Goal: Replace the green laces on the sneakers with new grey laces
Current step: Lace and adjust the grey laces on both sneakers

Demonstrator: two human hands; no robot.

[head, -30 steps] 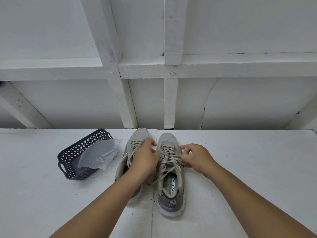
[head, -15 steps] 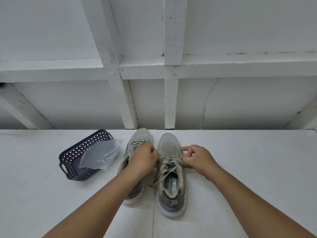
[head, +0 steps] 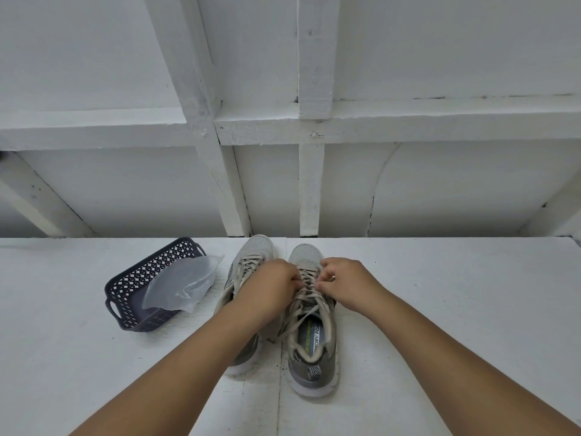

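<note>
Since a moment ago, both hands (head: 309,286) have closed inward, pinching the right sneaker's laces (head: 306,297).

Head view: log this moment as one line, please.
step: unlacing | left hand: pinches lace | right hand: pinches lace | target: right sneaker | left sneaker: laced | basket: holds plastic bag

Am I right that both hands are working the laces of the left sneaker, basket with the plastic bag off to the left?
Not quite. In the head view the left hand and right hand pinch the laces of the right sneaker, not the left sneaker. The basket with the plastic bag is on the left.
</note>
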